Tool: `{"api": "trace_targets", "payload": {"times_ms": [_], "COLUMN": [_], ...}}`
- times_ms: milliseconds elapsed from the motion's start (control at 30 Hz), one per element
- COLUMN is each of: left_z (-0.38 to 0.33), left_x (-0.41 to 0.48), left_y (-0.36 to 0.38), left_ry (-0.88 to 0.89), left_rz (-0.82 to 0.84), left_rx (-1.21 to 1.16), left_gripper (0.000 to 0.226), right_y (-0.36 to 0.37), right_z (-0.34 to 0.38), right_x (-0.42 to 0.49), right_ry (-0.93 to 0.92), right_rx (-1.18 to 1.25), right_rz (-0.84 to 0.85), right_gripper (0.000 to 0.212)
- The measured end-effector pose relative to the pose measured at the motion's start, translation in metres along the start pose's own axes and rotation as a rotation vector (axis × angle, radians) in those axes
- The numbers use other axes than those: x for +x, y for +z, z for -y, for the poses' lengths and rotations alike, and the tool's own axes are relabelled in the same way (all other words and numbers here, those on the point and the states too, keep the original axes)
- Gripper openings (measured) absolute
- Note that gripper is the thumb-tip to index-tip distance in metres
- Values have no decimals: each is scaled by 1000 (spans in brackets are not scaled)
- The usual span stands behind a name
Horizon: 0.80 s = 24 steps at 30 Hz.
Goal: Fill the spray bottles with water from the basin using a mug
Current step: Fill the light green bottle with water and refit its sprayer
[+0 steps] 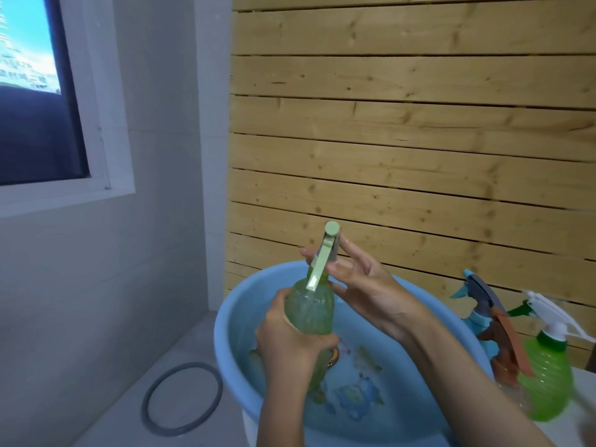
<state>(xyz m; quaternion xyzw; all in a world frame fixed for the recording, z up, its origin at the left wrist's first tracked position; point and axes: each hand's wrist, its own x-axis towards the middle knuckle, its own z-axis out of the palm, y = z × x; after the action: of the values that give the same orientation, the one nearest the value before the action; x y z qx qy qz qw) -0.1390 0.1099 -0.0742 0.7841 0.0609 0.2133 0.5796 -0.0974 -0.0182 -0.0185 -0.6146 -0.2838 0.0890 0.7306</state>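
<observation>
- Left hand (pixel 292 345) is wrapped tight around the lower body of a pale green translucent plastic spray bottle (pixel 309 312), fingers curled fully round it, holding it upright over the basin.
- Right hand (pixel 364 290) is at the bottle's top: thumb and fingers loosely pinched on the pale green trigger head (pixel 325 253), the other fingers spread and straight, not a full fist.
- The trigger head sits on the bottle's neck, its long lever hanging down the near side.
- Beneath both hands, the round light blue plastic basin (pixel 232 333) holds water; cartoon prints show on its bottom, too blurred to read.
- Something with an orange-brown rim pokes out just below the left hand inside the basin; can't tell what it is.
- To the right of the basin: a blue spray bottle with a grey-and-blue trigger head (pixel 477 301), then a brown-orange spray bottle (pixel 506 353), then a bright green ribbed spray bottle with a white trigger head (pixel 548 382), nearest and farthest right, all close together.
- A grey ring (pixel 182 400) lies flat on the floor left of the basin.
- Far wall: pale wooden slats (pixel 412 124). Far left, a white-framed window (pixel 106 124) shows faint writing, not legible.
</observation>
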Motion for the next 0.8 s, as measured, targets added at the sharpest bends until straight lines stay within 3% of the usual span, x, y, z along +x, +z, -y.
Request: {"api": "trace_targets", "payload": {"times_ms": [200,233,267,367,400,500,600,800], "left_z": [-2,-3,-3,-4,-4,-3,-2,-2], "left_x": [-2,-2,-2,-3,-2,-2,-2,-2], "left_y": [-2,-2,-2,-3,-3,-3,-2,-1], "left_ry": [-12,-12,-17,-23,-20,-16,-8,-12], "left_rz": [8,4,-1,-11,-13,-16,-17,-13], "left_rx": [-11,-12,-10,-24,-28,-24,1,9], "left_gripper": [58,58,58,58,58,60,62,61], "right_y": [5,5,6,10,10,10,11,13], "right_z": [-11,-11,-12,-10,-11,-15,-18,-19], "right_x": [10,11,11,8,7,6,7,9], "right_ry": [38,33,23,-43,-54,-73,-64,-61], "right_rx": [47,53,51,-17,-31,-62,-137,-192], "right_rz": [-25,-34,-42,-127,-153,-193,-212,-331], "right_gripper": [110,109,99,40,33,32,18,41]}}
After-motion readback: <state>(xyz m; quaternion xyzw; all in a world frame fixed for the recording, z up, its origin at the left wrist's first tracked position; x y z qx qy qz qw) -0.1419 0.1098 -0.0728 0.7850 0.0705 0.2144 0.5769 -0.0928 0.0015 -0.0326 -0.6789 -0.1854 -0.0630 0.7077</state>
